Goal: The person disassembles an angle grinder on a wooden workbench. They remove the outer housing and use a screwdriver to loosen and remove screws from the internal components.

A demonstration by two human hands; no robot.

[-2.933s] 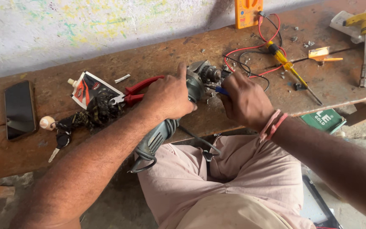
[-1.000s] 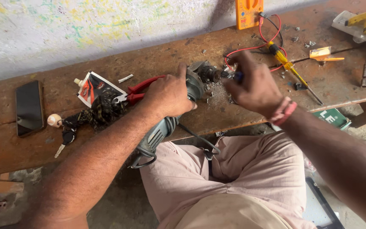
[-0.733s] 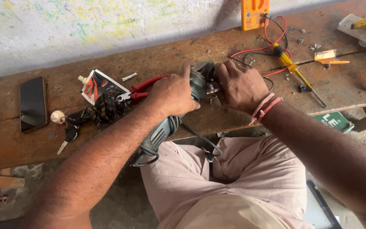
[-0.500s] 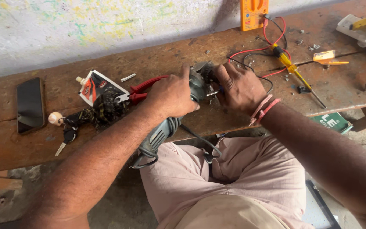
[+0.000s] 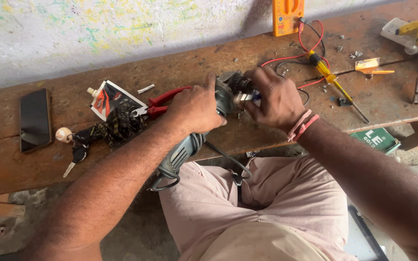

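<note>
Two hands work on one angle grinder point(image 5: 204, 130) lying across the front edge of the wooden table point(image 5: 136, 77). The left hand point(image 5: 197, 108) is wrapped closed around the grinder's body, just behind the head. The right hand point(image 5: 276, 99) is curled tight at the head, fingers pinching a small part I cannot make out. To do this well, the left grip should hold the body from turning while the right works squarely. Red pliers point(image 5: 163, 102) lie just beside the left hand
</note>
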